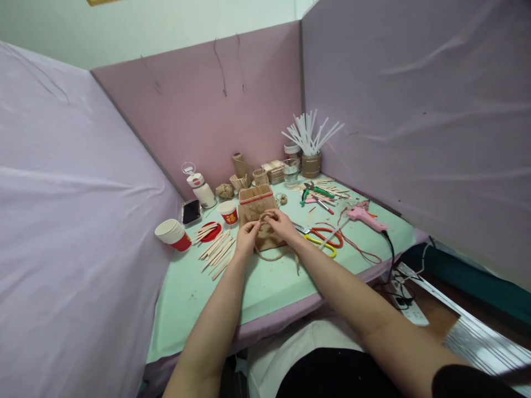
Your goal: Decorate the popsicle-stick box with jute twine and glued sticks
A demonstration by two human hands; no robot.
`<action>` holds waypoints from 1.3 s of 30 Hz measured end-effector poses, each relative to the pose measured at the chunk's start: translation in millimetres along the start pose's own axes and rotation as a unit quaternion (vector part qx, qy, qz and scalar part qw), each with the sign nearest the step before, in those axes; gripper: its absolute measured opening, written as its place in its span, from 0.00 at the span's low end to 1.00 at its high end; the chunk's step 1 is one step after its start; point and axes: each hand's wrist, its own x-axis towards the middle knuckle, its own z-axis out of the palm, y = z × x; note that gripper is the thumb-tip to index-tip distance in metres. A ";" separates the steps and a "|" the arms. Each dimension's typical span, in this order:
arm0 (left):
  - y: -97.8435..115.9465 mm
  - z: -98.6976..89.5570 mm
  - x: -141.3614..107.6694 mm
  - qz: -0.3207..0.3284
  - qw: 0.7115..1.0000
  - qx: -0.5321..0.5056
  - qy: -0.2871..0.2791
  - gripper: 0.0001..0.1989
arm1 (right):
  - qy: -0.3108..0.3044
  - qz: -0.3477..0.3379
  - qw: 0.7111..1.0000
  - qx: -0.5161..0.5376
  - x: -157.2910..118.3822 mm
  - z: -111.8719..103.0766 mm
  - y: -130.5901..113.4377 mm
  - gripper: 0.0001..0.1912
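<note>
Brown cord (271, 259) ran up to both hands and trailed in a curve below them, over a pale green bench (194, 304). Just beyond stood a cardboard box (250, 212) with red trim. Rightward lay a pink glue gun (369, 219). Left hand (248, 237) and right hand (281, 225) nearly met, fingers pinched together on the cord. Left of them were a paper cup (229, 213) and loose wooden sticks (218, 251).
</note>
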 end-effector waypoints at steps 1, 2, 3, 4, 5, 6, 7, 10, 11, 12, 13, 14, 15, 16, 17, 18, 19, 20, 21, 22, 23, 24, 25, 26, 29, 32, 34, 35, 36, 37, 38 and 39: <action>-0.2 -0.5 0.5 -0.020 0.999 -0.037 -0.004 0.17 | -0.017 -0.007 1.000 -0.002 -0.6 0.7 -0.4 0.13; 0.3 -0.6 0.5 -0.037 0.997 -0.071 -0.010 0.18 | -0.036 -0.013 0.999 -0.011 -1.1 0.9 -0.7 0.12; 1.4 -0.6 0.3 -0.050 0.994 -0.100 -0.015 0.18 | -0.051 -0.017 0.998 -0.025 -1.4 0.8 -1.0 0.11; 3.2 -0.5 -0.1 -0.059 0.991 -0.121 -0.019 0.18 | -0.064 -0.020 0.997 -0.045 -1.7 0.3 -1.1 0.11; 5.2 -0.4 -0.7 -0.066 0.988 -0.137 -0.023 0.18 | -0.074 -0.023 0.995 -0.065 -2.0 -0.3 -0.9 0.10; 7.4 -0.2 -1.4 -0.071 0.986 -0.149 -0.027 0.17 | -0.081 -0.026 0.993 -0.085 -2.2 -1.0 -0.5 0.10; 9.5 0.0 -2.1 -0.076 0.984 -0.159 -0.032 0.16 | -0.080 -0.029 0.990 -0.108 -2.4 -1.7 0.0 0.10; 15.2 1.4 -4.6 -0.083 0.978 -0.183 -0.051 0.16 | -0.028 -0.026 0.976 -0.216 -3.2 -4.7 1.4 0.09; 16.9 2.1 -5.5 -0.080 0.977 -0.190 -0.057 0.16 | -0.002 -0.017 0.965 -0.261 -3.6 -5.9 1.4 0.09; 18.6 2.7 -6.4 -0.075 0.976 -0.196 -0.062 0.16 | 0.022 -0.006 0.952 -0.304 -4.1 -7.2 1.1 0.09; 20.2 3.3 -7.4 -0.068 0.974 -0.204 -0.065 0.16 | 0.040 0.007 0.940 -0.340 -4.6 -8.4 0.5 0.09; 21.8 3.7 -8.3 -0.059 0.973 -0.210 -0.068 0.16 | 0.051 0.020 0.928 -0.367 -5.2 -9.4 -0.2 0.09; 23.4 3.9 -9.2 -0.050 0.973 -0.215 -0.070 0.16 | 0.056 0.030 0.920 -0.387 -5.8 -10.4 -1.0 0.10; 24.8 4.0 -10.1 -0.043 0.973 -0.216 -0.072 0.16 | 0.055 0.038 0.913 -0.401 -6.3 -11.1 -1.7 0.10; 26.1 3.9 -10.9 -0.036 0.973 -0.216 -0.074 0.16 | 0.053 0.044 0.909 -0.411 -6.7 -11.6 -2.4 0.11; 27.2 3.8 -11.6 -0.031 0.973 -0.214 -0.076 0.15 | 0.052 0.050 0.905 -0.418 -7.0 -11.9 -2.8 0.11; 28.1 3.6 -12.3 -0.028 0.974 -0.213 -0.078 0.15 | 0.050 0.055 0.903 -0.424 -7.3 -12.2 -3.1 0.11; 28.8 3.5 -12.8 -0.026 0.973 -0.213 -0.082 0.15 | 0.050 0.060 0.900 -0.428 -7.5 -12.4 -3.1 0.11; 29.3 3.4 -13.3 -0.025 0.973 -0.215 -0.085 0.15 | 0.050 0.063 0.898 -0.433 -7.6 -12.5 -2.9 0.11; 29.6 3.4 -13.7 -0.025 0.972 -0.218 -0.089 0.15 | 0.051 0.066 0.896 -0.437 -7.7 -12.6 -2.5 0.11; 29.8 3.4 -14.0 -0.027 0.971 -0.221 -0.091 0.15 | 0.052 0.068 0.894 -0.441 -7.8 -12.7 -2.0 0.11; 29.8 3.3 -14.2 -0.028 0.969 -0.225 -0.093 0.14 | 0.053 0.070 0.892 -0.443 -7.8 -12.8 -1.4 0.11; 29.8 3.3 -14.3 -0.028 0.968 -0.230 -0.093 0.14 | 0.054 0.071 0.891 -0.445 -7.8 -12.8 -0.8 0.11; 29.7 3.2 -14.3 -0.029 0.967 -0.235 -0.095 0.14 | 0.055 0.072 0.890 -0.446 -7.8 -12.8 -0.2 0.11; 29.3 3.0 -14.4 -0.029 0.963 -0.248 -0.099 0.13 | 0.060 0.076 0.889 -0.447 -7.4 -12.6 1.2 0.11; 29.9 3.0 -15.0 -0.034 0.965 -0.240 -0.097 0.14 | 0.060 0.081 0.890 -0.445 -6.9 -12.7 2.1 0.12; 30.7 2.7 -15.5 -0.034 0.968 -0.231 -0.093 0.15 | 0.059 0.081 0.888 -0.448 -6.8 -13.2 2.2 0.12; 31.2 2.4 -15.7 -0.033 0.968 -0.231 -0.093 0.15 | 0.059 0.080 0.887 -0.452 -7.0 -13.5 2.1 0.12; 31.5 2.0 -15.8 -0.032 0.967 -0.234 -0.097 0.15 | 0.059 0.080 0.885 -0.455 -7.2 -13.7 1.9 0.12; 31.6 1.6 -15.7 -0.030 0.965 -0.241 -0.102 0.14 | 0.058 0.080 0.884 -0.457 -7.6 -13.8 1.5 0.12; 31.4 1.3 -15.3 -0.026 0.963 -0.247 -0.107 0.14 | 0.056 0.080 0.883 -0.458 -8.0 -13.6 1.0 0.12; 30.7 1.1 -14.6 -0.022 0.962 -0.251 -0.109 0.14 | 0.057 0.080 0.883 -0.458 -8.5 -13.1 0.3 0.11</action>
